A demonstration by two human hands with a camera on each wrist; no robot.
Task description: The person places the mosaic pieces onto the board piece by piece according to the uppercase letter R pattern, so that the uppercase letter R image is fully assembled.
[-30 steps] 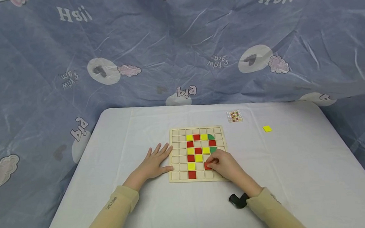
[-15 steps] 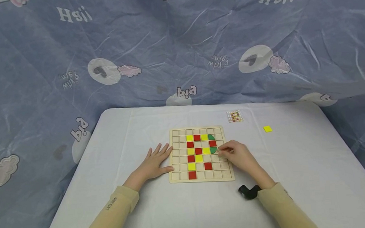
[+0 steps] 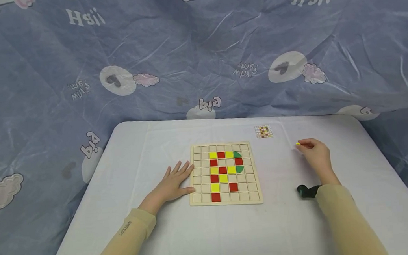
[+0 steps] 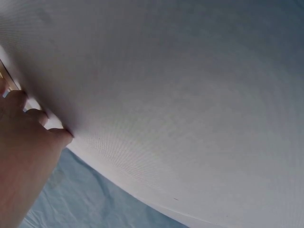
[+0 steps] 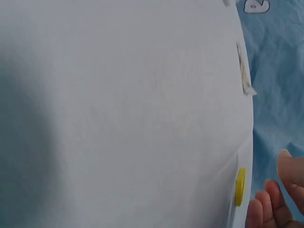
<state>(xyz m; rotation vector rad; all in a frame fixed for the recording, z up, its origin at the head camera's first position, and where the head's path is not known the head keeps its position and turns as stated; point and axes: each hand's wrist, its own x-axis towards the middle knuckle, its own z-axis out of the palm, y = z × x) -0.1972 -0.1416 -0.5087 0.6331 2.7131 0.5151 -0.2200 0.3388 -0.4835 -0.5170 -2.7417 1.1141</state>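
A wooden grid board [image 3: 198,171] lies mid-table with red, yellow and green tiles set in its cells. My left hand [image 3: 173,181] rests flat on the white table, fingers spread, its fingertips against the board's left edge. My right hand [image 3: 314,153] is out to the right of the board, its fingertips beside a loose yellow tile [image 3: 298,143]. In the right wrist view the yellow tile [image 5: 241,186] lies flat on the cloth and the fingers [image 5: 280,194] hover next to it without gripping it. The left wrist view shows my left hand [image 4: 23,156] lying on the cloth.
A small pattern card [image 3: 263,131] lies behind the board at the right. A black wrist mount [image 3: 306,191] sits at my right sleeve. The white table [image 3: 161,233] ends in rounded corners, with blue printed cloth draped behind and around it.
My right hand left a red tile in the board's lower rows, then moved right across the table to the loose yellow tile. The left hand stayed put.
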